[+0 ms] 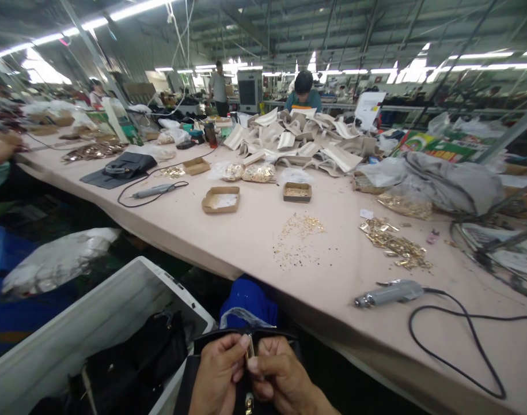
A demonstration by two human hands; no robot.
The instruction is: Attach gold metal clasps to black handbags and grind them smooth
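from afar i see left fingers and right fingers, at six o'clock, pinching one slim gold-toned metal piece over one black, soft bag-like item. i'd judge this as fitting hardware; next calls for careful squaring. beyond: two grey pen-shaped electric screwdrivers, at two and eleven; three small brown cardboard trays, around twelve.

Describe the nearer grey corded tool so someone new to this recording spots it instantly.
On the long pinkish table, look to the right of the picture. Just below a heap of gold metal pieces lies a grey tubular tool, its tip pointing left and its black cord looping right. A similar grey tool lies farther off at left; this one is closer and looks larger.
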